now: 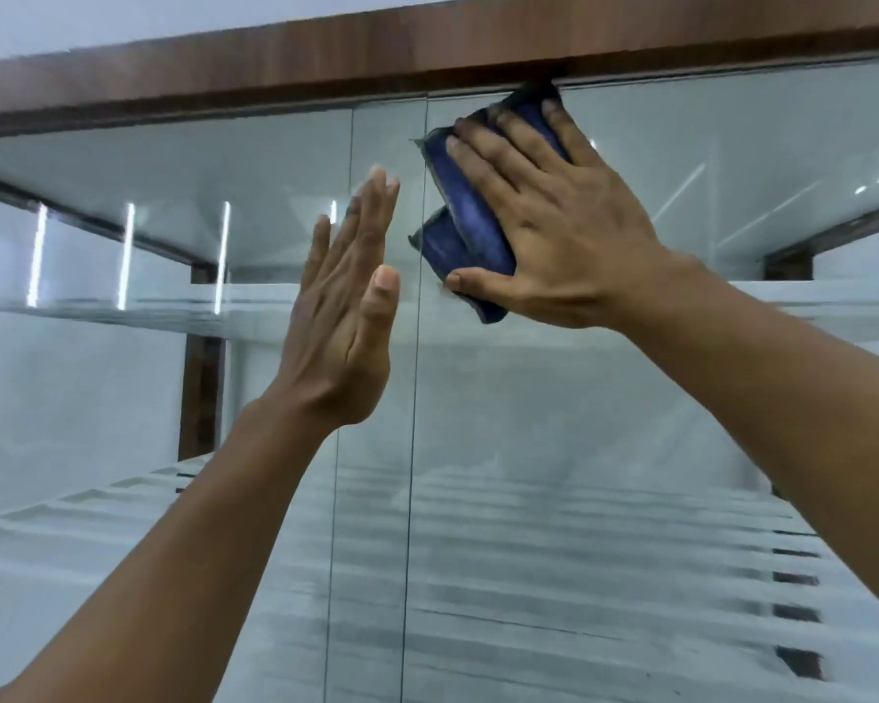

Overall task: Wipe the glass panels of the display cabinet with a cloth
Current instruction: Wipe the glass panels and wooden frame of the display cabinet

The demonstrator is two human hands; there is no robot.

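Note:
A folded dark blue cloth (465, 220) lies flat against the right glass panel (630, 449) of the display cabinet, close under its wooden top rail. My right hand (554, 220) presses the cloth to the glass with straight, spread fingers. My left hand (346, 307) is raised beside it with straight fingers, its edge at the left glass panel (123, 372) near the vertical seam between the panels. The left hand holds nothing.
A brown wooden top rail (326, 68) runs across the cabinet above the glass. Glass shelves (97, 307) and a brown wooden back post (201, 388) show inside. Vertical light reflections (125, 256) streak the left panel.

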